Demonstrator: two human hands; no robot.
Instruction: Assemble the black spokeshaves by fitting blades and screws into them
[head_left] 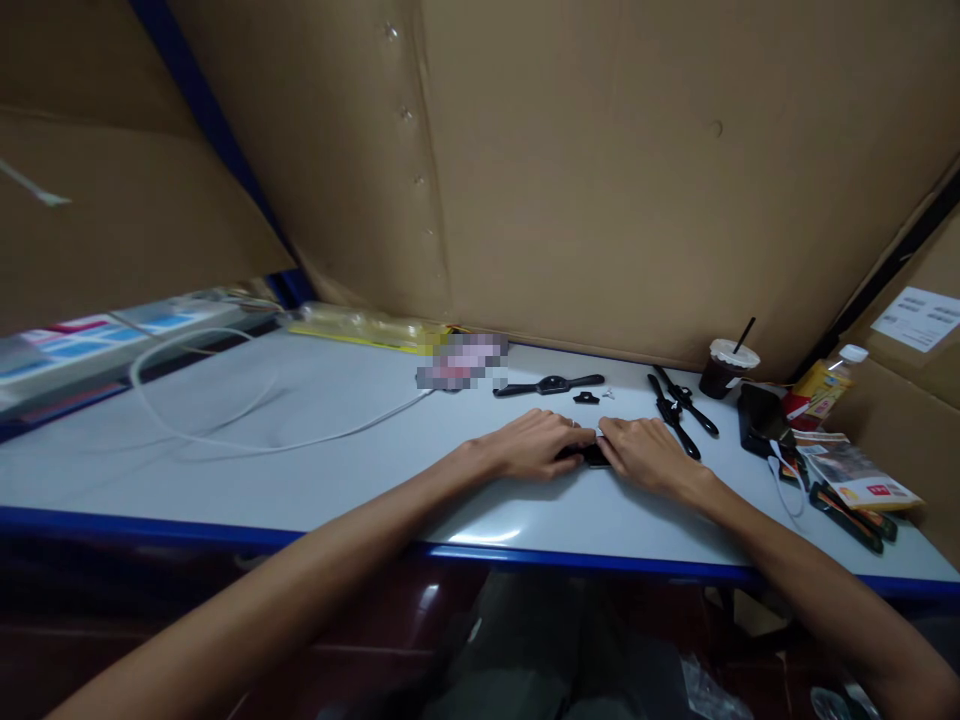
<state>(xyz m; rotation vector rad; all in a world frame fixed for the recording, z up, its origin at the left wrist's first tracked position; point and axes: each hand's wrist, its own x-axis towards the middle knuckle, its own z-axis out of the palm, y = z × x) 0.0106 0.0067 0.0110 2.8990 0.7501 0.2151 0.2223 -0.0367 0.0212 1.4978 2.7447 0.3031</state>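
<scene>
My left hand (546, 444) and my right hand (645, 452) meet over the tabletop (360, 400), fingers curled and pressed together. Between and under their fingertips shows a dark flat block (597, 456). Whatever the fingertips pinch is mostly hidden. Just beyond the hands lies a black spokeshave body (553, 384) with two handles. Near it are a small black cap piece (586, 398) and some tiny silvery screws (608, 394). Two more black spokeshaves (675, 412) lie crossed to the right of my right hand.
At the right stand a lidded cup with a straw (724, 368), a yellow-labelled bottle (823, 385) and a black device (761, 418) with a white cable. Packets (859, 475) lie before them. A white cable (330, 440) crosses the left side; cardboard walls (600, 180) enclose the table.
</scene>
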